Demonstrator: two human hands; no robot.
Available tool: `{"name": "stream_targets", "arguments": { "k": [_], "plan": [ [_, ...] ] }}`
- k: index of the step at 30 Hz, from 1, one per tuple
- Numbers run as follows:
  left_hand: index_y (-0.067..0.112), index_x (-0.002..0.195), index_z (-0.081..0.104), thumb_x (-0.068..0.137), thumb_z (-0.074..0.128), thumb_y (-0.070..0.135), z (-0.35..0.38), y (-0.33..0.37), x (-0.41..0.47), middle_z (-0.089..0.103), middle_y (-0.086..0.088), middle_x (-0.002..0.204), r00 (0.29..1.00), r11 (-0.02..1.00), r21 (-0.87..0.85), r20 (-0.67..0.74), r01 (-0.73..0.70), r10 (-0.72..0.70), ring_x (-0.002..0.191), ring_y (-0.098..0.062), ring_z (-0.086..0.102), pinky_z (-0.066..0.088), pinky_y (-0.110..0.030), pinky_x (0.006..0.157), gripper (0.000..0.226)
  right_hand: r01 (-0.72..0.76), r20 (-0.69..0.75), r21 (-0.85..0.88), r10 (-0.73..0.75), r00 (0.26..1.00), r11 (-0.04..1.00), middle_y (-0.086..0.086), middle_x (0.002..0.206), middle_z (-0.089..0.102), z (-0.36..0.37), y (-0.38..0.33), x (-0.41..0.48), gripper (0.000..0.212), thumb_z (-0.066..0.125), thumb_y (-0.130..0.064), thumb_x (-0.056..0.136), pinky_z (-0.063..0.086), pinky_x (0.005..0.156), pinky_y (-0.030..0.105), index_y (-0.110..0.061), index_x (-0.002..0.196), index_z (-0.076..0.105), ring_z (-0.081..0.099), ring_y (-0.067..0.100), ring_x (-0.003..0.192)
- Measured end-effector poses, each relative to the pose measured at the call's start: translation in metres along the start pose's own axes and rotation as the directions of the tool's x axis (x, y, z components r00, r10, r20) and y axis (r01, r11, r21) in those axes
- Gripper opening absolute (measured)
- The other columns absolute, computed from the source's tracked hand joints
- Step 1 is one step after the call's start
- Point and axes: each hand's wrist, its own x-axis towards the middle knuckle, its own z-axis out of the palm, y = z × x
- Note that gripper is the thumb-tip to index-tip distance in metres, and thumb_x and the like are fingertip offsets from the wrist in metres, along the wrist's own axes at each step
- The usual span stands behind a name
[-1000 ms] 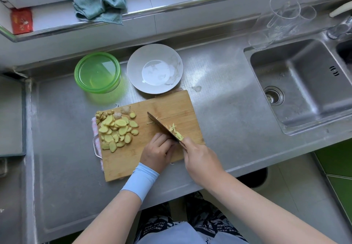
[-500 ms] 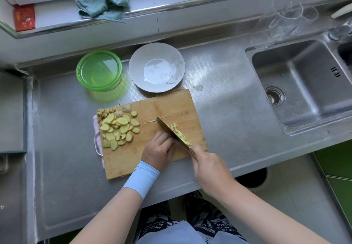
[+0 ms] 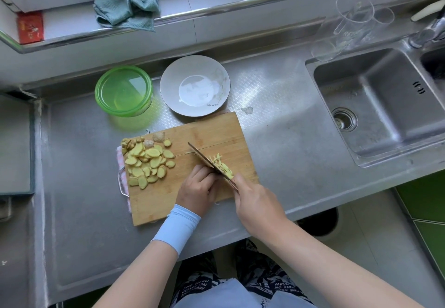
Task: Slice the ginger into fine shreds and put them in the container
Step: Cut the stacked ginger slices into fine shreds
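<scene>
Right hand (image 3: 257, 201) tight around knife (image 3: 205, 160); left hand (image 3: 197, 189) curled against it, grip hidden, beside ginger shreds (image 3: 222, 166).

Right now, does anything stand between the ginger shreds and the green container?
Only the knife, held by the right hand, lies between the shreds and the green container. The sliced ginger and plate sit beside that path.

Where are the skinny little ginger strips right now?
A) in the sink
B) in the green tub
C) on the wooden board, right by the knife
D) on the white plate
C: the ginger shreds lie in a small heap on the cutting board, right against the far side of the knife blade.
</scene>
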Motion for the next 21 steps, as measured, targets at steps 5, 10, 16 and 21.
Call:
{"name": "stream_targets", "arguments": {
  "k": [5,10,16,21],
  "plan": [
    [0.004,0.083,0.072,0.077,0.074,-0.006,0.001,-0.003,-0.003,0.068,-0.008,0.089,1.000,1.000,0.002,0.003,0.006,-0.006,0.086,-0.028,0.060,0.053,-0.037,0.071,0.012,0.015,0.012,0.002,-0.015,1.000,1.000,-0.004,0.069,0.049,-0.008,0.007,-0.026,0.020,0.037,-0.021,0.104,0.044,0.056,0.041,-0.022,0.124,0.041,0.050,0.028,0.062],
    [0.005,0.085,0.072,0.082,0.072,-0.002,0.002,-0.004,-0.002,0.067,-0.008,0.089,1.000,1.000,0.006,0.011,0.004,-0.004,0.083,-0.031,0.061,0.053,-0.039,0.069,0.008,-0.008,0.031,-0.024,0.009,0.999,1.000,-0.002,0.070,0.048,-0.005,0.006,-0.022,0.017,0.038,-0.018,0.104,0.037,0.055,0.038,-0.018,0.120,0.043,0.047,0.029,0.062],
    [0.007,0.084,0.072,0.081,0.075,-0.001,0.002,-0.003,-0.003,0.067,-0.006,0.086,1.000,1.000,0.017,-0.010,0.026,-0.026,0.082,-0.030,0.061,0.052,-0.039,0.069,0.009,-0.038,0.051,-0.017,0.039,0.998,0.999,0.006,0.072,0.056,0.001,-0.006,0.002,0.015,0.044,-0.014,0.100,0.043,0.054,0.040,-0.019,0.113,0.038,0.052,0.034,0.062],
    [0.006,0.084,0.073,0.078,0.075,-0.004,0.002,-0.001,-0.002,0.068,-0.007,0.088,1.000,1.000,0.008,-0.025,0.015,-0.014,0.085,-0.029,0.061,0.052,-0.035,0.073,0.011,0.000,0.021,-0.003,0.000,1.000,1.000,0.000,0.071,0.054,-0.003,0.000,-0.010,0.014,0.040,-0.018,0.102,0.044,0.055,0.041,-0.019,0.116,0.041,0.053,0.031,0.062]
  ]
}}
